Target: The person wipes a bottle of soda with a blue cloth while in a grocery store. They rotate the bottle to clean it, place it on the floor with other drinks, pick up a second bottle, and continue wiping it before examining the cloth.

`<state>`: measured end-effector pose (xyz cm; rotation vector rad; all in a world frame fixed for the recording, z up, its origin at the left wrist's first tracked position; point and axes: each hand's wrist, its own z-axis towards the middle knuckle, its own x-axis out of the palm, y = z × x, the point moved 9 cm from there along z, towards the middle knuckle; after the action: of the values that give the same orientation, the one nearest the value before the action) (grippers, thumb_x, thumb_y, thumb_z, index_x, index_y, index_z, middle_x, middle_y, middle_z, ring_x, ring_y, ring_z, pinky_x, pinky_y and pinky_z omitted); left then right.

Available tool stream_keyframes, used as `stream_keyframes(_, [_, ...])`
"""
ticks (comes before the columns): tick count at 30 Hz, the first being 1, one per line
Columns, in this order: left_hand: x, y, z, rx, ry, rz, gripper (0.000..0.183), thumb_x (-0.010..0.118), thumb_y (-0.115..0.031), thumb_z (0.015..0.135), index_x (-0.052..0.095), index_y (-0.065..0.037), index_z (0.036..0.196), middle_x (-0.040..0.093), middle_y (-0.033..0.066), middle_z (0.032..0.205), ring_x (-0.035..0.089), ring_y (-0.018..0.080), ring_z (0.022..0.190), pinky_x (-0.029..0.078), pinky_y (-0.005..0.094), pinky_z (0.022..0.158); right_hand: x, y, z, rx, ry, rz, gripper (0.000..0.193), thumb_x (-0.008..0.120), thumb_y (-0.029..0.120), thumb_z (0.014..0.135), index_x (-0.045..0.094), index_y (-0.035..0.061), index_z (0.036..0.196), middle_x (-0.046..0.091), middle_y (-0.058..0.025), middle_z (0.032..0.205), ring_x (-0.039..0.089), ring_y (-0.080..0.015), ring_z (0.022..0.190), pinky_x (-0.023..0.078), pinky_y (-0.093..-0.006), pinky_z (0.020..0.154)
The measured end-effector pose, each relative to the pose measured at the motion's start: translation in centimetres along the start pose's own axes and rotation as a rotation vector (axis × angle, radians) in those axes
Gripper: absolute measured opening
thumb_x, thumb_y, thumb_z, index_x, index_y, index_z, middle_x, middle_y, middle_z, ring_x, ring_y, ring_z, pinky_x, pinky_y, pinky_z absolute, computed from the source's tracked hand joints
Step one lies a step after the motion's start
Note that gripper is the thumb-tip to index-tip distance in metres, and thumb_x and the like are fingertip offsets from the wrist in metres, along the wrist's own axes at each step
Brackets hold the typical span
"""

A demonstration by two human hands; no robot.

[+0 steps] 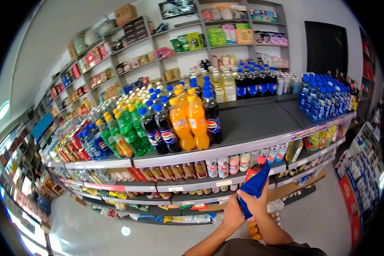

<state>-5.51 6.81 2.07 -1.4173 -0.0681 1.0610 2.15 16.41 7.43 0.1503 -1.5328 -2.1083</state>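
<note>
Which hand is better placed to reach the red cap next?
Probably the right hand: it sits higher on the blue cloth, closer to the red cap of the bottle. The left hand is lower and farther away.

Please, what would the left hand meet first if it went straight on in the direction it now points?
Probably the blue cloth against the red-capped bottle; the left hand seems to touch it. The right hand appears next, though depth is unclear.
</note>
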Motion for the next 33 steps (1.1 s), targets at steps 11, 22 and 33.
stream_keyframes(11, [7.9,-5.4,-6.9,-0.301,1.181,-1.74,0.091,0.086,-0.033,0.06,0.042,0.002,0.131,0.058,0.0166,0.095,0.062,0.0268,0.063,0.046,0.0296,0.05,-1.9,4.5,1.7,0.253,0.392,0.71,0.075,0.084,0.013,0.057,0.052,-0.0012,0.123,0.065,-0.0167,0.1,0.068,-0.0283,0.081,0.057,-0.0421,0.078])
stream_keyframes(22, [4.3,0.2,-3.6,0.18,0.466,-0.63,0.069,0.082,-0.012,0.074,0.044,0.002,0.13,0.062,0.0126,0.114,0.065,0.0171,0.093,0.055,0.0322,0.077,-4.8,1.2,1.0,0.388,0.21,0.384,0.057,0.074,-0.005,0.071,0.049,0.0045,0.121,0.062,-0.0128,0.113,0.062,-0.0276,0.105,0.051,-0.044,0.092])
stream_keyframes(33, [4.9,-1.0,-6.9,-0.05,1.379,-1.445,0.08,0.079,-0.034,0.076,0.045,0.006,0.136,0.06,0.0198,0.124,0.061,0.0316,0.112,0.047,0.0398,0.096,0.6,3.7,-1.1,0.198,0.814,0.456,0.044,0.078,0.001,0.068,0.058,-0.0086,0.106,0.065,-0.0186,0.097,0.066,-0.0259,0.095,0.053,-0.0397,0.086])
